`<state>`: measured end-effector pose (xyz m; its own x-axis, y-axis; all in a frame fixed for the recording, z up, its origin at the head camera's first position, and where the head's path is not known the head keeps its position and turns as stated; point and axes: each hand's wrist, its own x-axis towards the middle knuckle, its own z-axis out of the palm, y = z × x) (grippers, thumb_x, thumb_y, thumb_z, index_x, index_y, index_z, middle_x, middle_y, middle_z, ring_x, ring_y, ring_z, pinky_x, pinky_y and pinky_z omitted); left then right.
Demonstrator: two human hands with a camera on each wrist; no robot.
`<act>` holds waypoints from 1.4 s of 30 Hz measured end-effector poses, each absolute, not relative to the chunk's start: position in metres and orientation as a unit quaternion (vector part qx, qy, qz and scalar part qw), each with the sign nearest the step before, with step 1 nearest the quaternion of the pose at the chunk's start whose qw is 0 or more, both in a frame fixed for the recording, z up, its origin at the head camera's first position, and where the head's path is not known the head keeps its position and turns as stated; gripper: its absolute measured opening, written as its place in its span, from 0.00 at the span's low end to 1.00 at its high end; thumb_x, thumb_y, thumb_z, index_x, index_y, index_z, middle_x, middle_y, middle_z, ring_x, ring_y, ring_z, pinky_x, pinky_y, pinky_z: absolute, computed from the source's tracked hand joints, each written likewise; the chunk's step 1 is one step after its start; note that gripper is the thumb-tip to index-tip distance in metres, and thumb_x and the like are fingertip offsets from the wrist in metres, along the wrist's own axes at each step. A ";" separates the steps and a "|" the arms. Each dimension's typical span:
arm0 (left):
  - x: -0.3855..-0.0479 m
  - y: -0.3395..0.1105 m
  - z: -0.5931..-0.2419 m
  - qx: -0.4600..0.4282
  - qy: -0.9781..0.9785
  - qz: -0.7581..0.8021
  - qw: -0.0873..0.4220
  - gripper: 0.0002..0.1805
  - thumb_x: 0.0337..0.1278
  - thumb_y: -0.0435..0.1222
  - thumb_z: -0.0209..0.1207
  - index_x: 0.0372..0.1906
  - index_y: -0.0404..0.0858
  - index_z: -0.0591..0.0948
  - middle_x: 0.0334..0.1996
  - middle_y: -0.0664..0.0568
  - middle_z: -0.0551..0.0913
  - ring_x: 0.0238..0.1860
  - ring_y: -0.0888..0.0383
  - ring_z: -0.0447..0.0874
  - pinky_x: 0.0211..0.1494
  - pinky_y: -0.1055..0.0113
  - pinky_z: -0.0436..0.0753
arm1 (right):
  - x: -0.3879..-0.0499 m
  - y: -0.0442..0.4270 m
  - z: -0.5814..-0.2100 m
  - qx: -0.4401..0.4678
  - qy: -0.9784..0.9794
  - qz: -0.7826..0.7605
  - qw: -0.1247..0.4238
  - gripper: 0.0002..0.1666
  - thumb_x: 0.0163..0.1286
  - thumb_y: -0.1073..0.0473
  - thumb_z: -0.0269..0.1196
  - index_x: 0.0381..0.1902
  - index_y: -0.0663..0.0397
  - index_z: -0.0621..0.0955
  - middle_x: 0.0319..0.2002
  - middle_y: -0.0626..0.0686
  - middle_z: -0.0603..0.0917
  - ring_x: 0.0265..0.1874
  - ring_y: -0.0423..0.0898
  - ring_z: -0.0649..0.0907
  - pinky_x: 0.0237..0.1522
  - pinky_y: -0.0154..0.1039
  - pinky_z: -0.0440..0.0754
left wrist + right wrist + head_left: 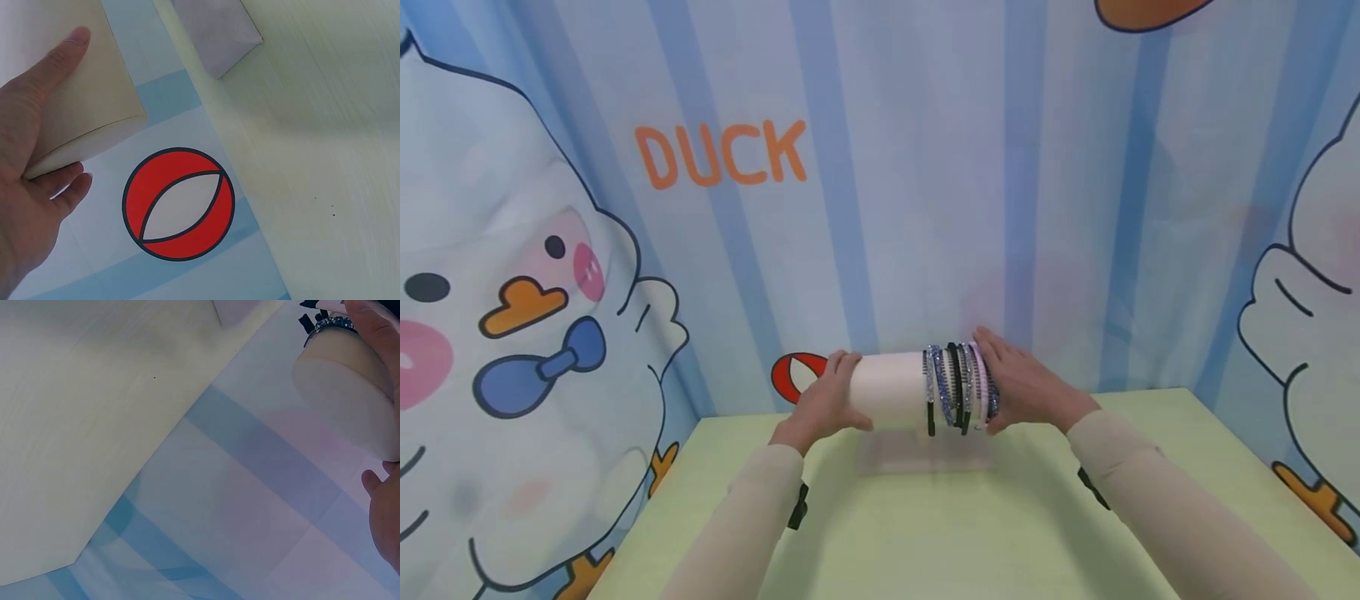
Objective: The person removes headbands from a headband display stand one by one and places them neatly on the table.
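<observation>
A white cylinder [887, 390] lies sideways on a pale stand [887, 457], with several headbands [951, 385] in black, glittery blue, silver and lilac round its right part. My left hand [829, 402] grips the cylinder's left end, fingers over the top and thumb at the front; in the left wrist view the thumb of the left hand [31, 144] lies along the cylinder [94, 81]. My right hand [1026, 385] holds the right end beside the headbands. In the right wrist view the right hand [387, 512] wraps the cylinder's end [344, 403], a dark speckled headband [334, 324] near it.
The stand rests on a pale green table [925, 533]. Behind the table hangs a blue-striped curtain [925, 167] printed with white ducks, a red and white ball and the word DUCK.
</observation>
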<state>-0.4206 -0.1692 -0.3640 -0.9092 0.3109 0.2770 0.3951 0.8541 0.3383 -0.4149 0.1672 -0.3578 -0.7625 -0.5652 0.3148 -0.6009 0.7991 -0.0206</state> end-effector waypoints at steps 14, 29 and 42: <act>-0.424 -0.171 -0.367 -0.190 -0.956 -0.195 0.108 0.59 0.36 0.46 0.82 0.75 0.46 0.59 0.72 0.47 0.59 0.55 0.44 0.76 0.51 0.47 0.84 | -0.417 0.167 -0.361 0.308 -0.935 0.043 0.169 0.86 0.34 0.36 0.84 0.77 0.68 0.46 0.75 0.68 0.55 0.72 0.64 0.60 0.70 0.61 0.61; -0.423 -0.172 -0.368 -0.193 -0.955 -0.198 0.107 0.59 0.36 0.46 0.81 0.75 0.45 0.58 0.72 0.46 0.58 0.55 0.43 0.77 0.52 0.46 0.83 | -0.416 0.170 -0.364 0.317 -0.925 0.042 0.203 0.79 0.35 0.36 0.83 0.74 0.67 0.53 0.71 0.68 0.61 0.69 0.64 0.65 0.67 0.67 0.61; -0.424 -0.174 -0.371 -0.197 -0.953 -0.202 0.112 0.59 0.36 0.46 0.82 0.75 0.45 0.59 0.71 0.46 0.59 0.58 0.43 0.74 0.52 0.46 0.83 | -0.415 0.182 -0.360 0.333 -0.918 0.037 0.213 0.75 0.34 0.38 0.83 0.72 0.66 0.57 0.67 0.65 0.64 0.66 0.62 0.67 0.65 0.70 0.62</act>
